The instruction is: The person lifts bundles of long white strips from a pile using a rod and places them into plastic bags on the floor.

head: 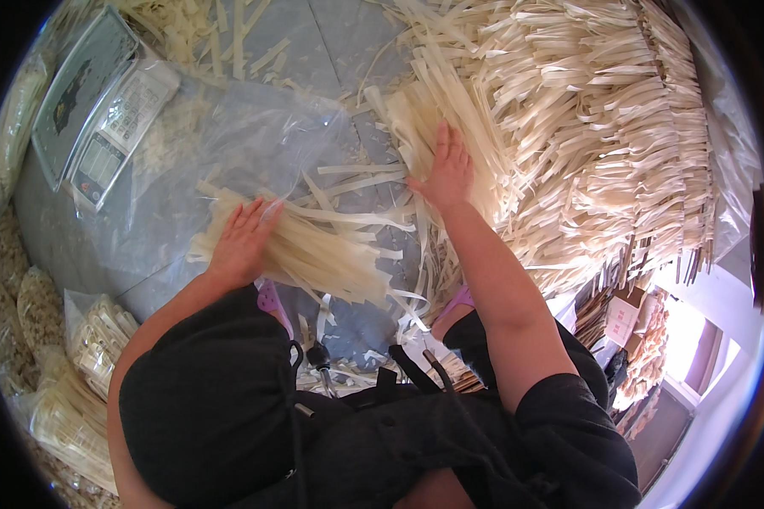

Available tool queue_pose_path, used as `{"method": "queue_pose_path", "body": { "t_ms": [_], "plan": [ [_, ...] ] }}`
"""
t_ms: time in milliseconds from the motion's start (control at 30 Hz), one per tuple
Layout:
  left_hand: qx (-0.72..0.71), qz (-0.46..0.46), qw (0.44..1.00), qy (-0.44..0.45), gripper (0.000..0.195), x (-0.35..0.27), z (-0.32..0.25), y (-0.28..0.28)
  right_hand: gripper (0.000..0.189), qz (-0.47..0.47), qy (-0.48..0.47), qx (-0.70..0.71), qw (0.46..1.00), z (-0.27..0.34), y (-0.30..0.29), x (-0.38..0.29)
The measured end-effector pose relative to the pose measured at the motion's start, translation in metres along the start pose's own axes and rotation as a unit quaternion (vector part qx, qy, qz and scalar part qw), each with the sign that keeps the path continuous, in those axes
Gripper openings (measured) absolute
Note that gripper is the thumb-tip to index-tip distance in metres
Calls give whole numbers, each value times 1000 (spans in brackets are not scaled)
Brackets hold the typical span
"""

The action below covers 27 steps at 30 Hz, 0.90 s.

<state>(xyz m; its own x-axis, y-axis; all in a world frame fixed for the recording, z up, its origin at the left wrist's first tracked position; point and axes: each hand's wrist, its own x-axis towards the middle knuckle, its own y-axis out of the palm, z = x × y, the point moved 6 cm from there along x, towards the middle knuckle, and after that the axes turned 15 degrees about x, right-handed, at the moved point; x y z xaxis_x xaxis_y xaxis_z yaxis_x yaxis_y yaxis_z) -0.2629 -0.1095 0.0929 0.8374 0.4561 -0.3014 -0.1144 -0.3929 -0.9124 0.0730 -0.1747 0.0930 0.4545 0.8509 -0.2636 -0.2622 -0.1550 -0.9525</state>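
My left hand is over the left end of a loose bundle of pale, flat dried strips, its thumb hidden from view. A clear plastic bag spreads from beside those fingers across the floor. Farther right, my right hand lies on another bunch of similar strips, fingers stretched forward and thumb out to the side. That bunch leans against a large heap of strips. Several loose strips are scattered between the two hands.
A digital scale sits at the upper left on the grey tiled floor. Filled clear bags line the left side. Pink shoes are below the left bundle. Behind on the right are a cardboard box and thin sticks.
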Motion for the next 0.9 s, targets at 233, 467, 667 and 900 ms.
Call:
{"method": "queue_pose_path", "body": {
  "t_ms": [233,467,667,900],
  "plan": [
    [-52,-1,999,-9,80,-1,7,-3,125,57,51,23,997,5,32,-23],
    [-239,-57,969,-33,68,-1,18,-21,129,17,45,-44,998,-1,29,-10],
    [-145,-176,973,-37,54,-10,20,-44,122,30,38,131,990,-17,22,1],
    [-130,-208,965,-94,55,-12,23,-72,113,89,51,43,994,8,12,7]
  ]
}}
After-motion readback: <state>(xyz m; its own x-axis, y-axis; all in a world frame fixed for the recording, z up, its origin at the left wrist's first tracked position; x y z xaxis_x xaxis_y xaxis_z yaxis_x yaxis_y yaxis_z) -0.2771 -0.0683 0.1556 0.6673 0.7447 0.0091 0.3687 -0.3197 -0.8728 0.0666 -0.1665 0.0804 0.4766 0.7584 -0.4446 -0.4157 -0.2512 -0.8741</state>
